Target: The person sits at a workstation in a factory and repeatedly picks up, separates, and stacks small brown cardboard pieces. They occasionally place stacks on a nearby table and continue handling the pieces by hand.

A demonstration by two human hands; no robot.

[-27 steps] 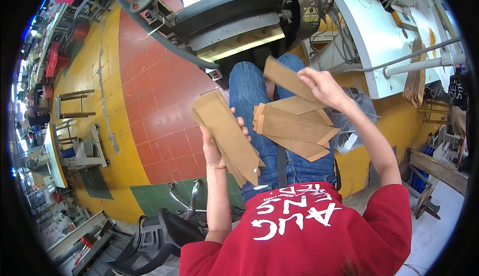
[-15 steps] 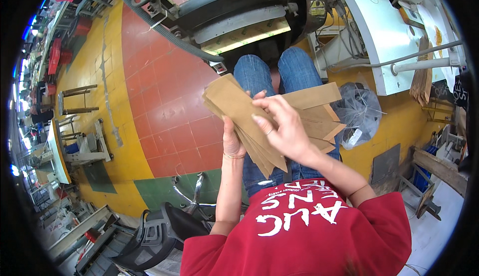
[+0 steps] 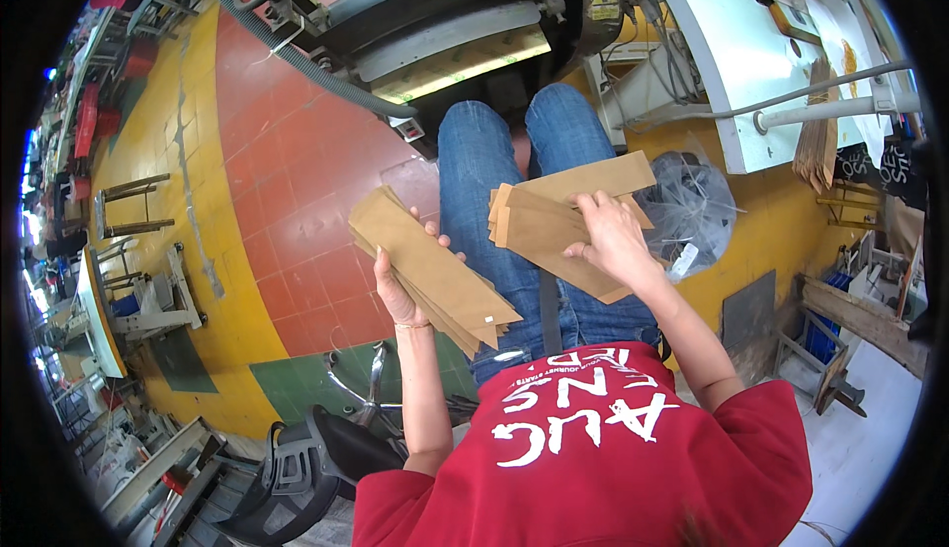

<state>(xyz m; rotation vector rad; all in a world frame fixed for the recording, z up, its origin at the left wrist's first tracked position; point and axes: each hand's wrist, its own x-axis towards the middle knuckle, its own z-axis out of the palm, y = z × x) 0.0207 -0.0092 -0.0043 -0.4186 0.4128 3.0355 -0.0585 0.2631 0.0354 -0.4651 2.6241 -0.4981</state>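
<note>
My left hand point(image 3: 400, 288) is wrapped round a fanned stack of flat tan strips point(image 3: 435, 268), thumb on the near side and fingertips showing past the far edge. A small white mark sits near the stack's lower end. Over my jeans-clad thighs lies a second bunch of tan strips point(image 3: 549, 226), overlapping at different angles. My right hand point(image 3: 615, 241) grips this bunch from the right, fingers on top and thumb bent against the face of a strip. The strips' exact material cannot be made out.
Ahead of my knees stands a machine point(image 3: 460, 63) with a roller and a hose point(image 3: 297, 58). A pale worktable point(image 3: 736, 73) at the right carries more tan strips point(image 3: 816, 137). A clear plastic bag point(image 3: 692, 206) rests beside my right leg. A black chair point(image 3: 297, 468) stands behind at left.
My right hand has left the left-hand stack and moved right onto the bunch on my lap, which now reaches farther left. My left hand has shifted left with its stack.
</note>
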